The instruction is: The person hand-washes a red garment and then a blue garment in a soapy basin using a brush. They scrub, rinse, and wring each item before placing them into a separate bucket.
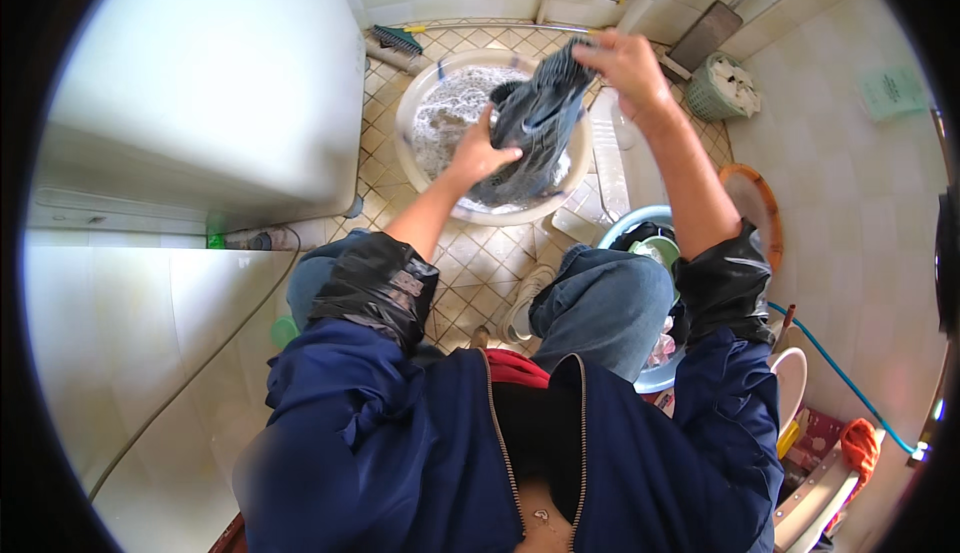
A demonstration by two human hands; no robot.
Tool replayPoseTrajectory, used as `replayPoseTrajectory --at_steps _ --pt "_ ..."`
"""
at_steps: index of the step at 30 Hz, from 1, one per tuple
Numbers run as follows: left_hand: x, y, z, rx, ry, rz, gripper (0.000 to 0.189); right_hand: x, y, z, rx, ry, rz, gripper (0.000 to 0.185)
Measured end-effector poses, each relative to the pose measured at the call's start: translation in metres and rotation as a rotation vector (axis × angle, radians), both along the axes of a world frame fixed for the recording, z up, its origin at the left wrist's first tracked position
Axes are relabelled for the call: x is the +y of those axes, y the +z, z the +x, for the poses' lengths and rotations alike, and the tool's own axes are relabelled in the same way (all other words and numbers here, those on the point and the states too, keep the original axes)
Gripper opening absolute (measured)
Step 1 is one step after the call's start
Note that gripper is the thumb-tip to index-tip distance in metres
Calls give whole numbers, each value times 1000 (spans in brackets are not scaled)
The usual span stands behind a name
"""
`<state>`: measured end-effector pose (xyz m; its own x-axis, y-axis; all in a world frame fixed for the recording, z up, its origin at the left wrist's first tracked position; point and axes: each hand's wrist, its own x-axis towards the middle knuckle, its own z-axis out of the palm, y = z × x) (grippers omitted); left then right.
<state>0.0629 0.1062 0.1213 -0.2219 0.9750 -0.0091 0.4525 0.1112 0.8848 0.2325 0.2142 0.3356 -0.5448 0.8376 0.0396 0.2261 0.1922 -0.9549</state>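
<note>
A round plastic basin [412, 170] with sudsy grey water stands on the tiled floor. Wet dark blue-grey denim clothing [536, 125] hangs into it, its lower part in the water. My right hand [626, 65] pinches the gathered upper end, raised above the basin's far right rim. On the left side of the cloth, my left hand [484, 151] grips it, thumb in front and fingers partly hidden behind a fold.
A white appliance [225, 87] stands at left. A green brush [397, 39] lies behind the basin. Right of it are a squat toilet [637, 155], a wastebasket [709, 95] with paper and a blue tub [660, 380] of laundry beside my knee. A teal hose [844, 376] runs along the right wall.
</note>
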Motion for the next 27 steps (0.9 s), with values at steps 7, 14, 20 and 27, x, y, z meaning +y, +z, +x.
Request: replayPoseTrajectory --at_steps 7,14,20,27 --pt "61 109 -18 -134 -166 153 83 20 138 0 84 -115 320 14" --pt "81 262 -33 -416 -368 500 62 29 224 -14 405 23 532 9" --pt "87 235 -15 -356 -314 347 33 58 144 -40 504 124 276 17" --pt "33 100 -42 -269 176 37 39 81 -95 -12 221 301 53 55"
